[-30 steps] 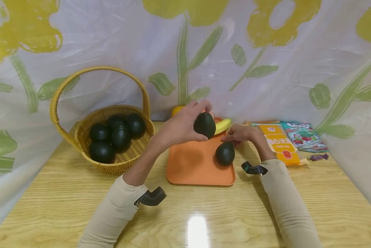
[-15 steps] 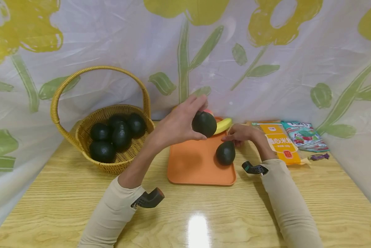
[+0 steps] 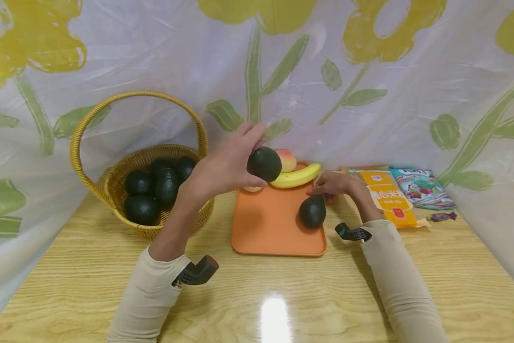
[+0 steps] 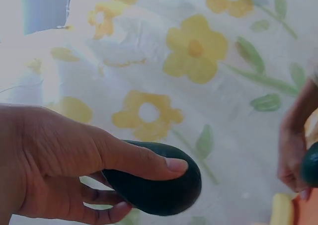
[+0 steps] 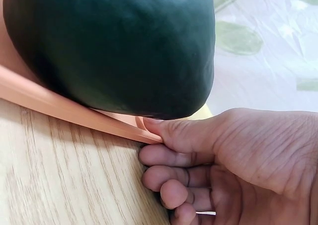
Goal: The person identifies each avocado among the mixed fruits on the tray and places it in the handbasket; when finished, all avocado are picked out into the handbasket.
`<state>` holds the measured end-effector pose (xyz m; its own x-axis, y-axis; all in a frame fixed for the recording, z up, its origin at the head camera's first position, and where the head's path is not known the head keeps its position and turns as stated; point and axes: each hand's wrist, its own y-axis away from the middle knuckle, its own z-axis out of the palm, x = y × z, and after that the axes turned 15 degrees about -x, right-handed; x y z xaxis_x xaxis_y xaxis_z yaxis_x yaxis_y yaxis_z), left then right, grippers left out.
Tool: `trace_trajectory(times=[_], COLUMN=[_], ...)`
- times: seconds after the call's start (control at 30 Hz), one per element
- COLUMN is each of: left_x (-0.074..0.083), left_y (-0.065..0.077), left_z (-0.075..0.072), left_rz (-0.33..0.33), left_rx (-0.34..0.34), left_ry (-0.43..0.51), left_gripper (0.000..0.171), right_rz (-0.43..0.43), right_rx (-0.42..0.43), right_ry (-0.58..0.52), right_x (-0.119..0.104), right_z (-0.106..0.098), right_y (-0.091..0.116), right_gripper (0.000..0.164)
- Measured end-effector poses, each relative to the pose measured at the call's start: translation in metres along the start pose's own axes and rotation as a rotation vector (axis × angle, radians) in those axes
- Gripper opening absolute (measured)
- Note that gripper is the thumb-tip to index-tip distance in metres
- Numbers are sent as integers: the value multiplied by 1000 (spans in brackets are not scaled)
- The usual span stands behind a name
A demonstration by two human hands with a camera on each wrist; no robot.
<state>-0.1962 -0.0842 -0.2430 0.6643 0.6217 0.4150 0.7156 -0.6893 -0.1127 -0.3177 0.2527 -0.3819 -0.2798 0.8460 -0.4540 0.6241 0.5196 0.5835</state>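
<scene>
My left hand (image 3: 222,166) grips a dark green avocado (image 3: 264,164) between thumb and fingers, raised above the far left part of an orange tray (image 3: 274,233). In the left wrist view the thumb (image 4: 149,163) lies along the top of that avocado. My right hand (image 3: 336,185) pinches the tray's right rim, thumb (image 5: 189,133) above and curled fingers below. Close by that hand, another avocado (image 3: 312,212) rests on the tray. Along the tray's back lie a banana (image 3: 297,178) and a peach (image 3: 286,160). A pale fruit (image 3: 252,189) is mostly hidden under my left hand.
A wicker basket (image 3: 154,233) with a tall handle stands at the left, holding several avocados (image 3: 167,188). To the right lie an orange food packet (image 3: 387,197), a teal bag (image 3: 422,188) and a purple wrapped candy (image 3: 440,217). A flowered sheet (image 3: 368,133) hangs behind the table.
My left hand has moved left with its avocado, uncovering more of the banana and the peach. The right hand stays at the tray rim.
</scene>
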Motion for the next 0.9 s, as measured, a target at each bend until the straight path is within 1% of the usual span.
trace_trajectory(times=[0.13, 0.27, 0.37, 0.47, 0.57, 0.7, 0.8, 0.9], left_x=[-10, -24, -35, -46, -59, -80, -96, -112], left_y=[10, 21, 28, 35, 39, 44, 42, 37], left_z=[-9, -19, -25, -30, -33, -33, -30, -24], left_rz=[-51, -137, -206, -246, -279, -367, -433, -460], left_rx=[-14, -35, -72, -117, -172, -277, -381, -469], left_ry=[22, 34, 31, 24, 10, -7, -12, -18], left_gripper=[66, 67, 66, 65, 66, 66, 66, 66], right_rz=[1, 7, 7, 5, -6, -18, -17, -16], right_rx=[3, -1, -1, 1, 0, -1, 3, 2], right_ry=[-1, -13, -20, -23, -19, -18, -19, -15], right_x=[-1, 0, -1, -3, -4, -3, -3, -4], right_z=[1, 1, 1, 1, 2, 2, 2, 2], right_y=[0, 0, 0, 1, 2, 1, 1, 2], right_gripper=[44, 44, 44, 44, 44, 44, 44, 43])
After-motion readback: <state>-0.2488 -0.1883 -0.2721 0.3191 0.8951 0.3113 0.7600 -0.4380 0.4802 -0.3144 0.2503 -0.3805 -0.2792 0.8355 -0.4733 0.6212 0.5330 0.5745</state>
